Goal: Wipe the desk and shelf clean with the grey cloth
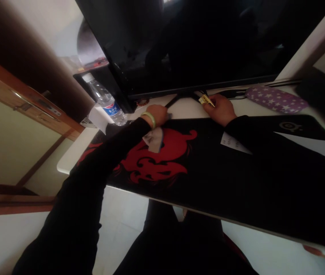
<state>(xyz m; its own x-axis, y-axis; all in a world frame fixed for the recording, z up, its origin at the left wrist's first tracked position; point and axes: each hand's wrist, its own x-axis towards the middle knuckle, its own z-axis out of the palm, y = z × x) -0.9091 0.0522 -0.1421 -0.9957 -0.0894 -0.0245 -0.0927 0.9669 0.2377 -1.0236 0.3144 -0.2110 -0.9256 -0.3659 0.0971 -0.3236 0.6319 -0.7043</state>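
My right hand (222,110) is below the monitor, fingers pinched on a small yellow packet with dark print (206,100); its exact kind is too small to tell. To the left, my left hand (157,114), a pale bangle (151,119) at its wrist, is closed near the monitor's stand foot (173,101). A greyish bit shows at its fingertips, too blurred to name. Just under that wrist a pale card or paper piece (155,140) lies on the black desk mat (208,172) with its red figure. Beside my right sleeve is a slip of paper with writing (232,142).
A large dark monitor (197,46) stands at the back. On the left are a clear water bottle (106,101) and a white paper (99,117). To the right lie a purple star-patterned pouch (277,100) and a white sheet (311,145). A wooden door (22,99) is at far left.
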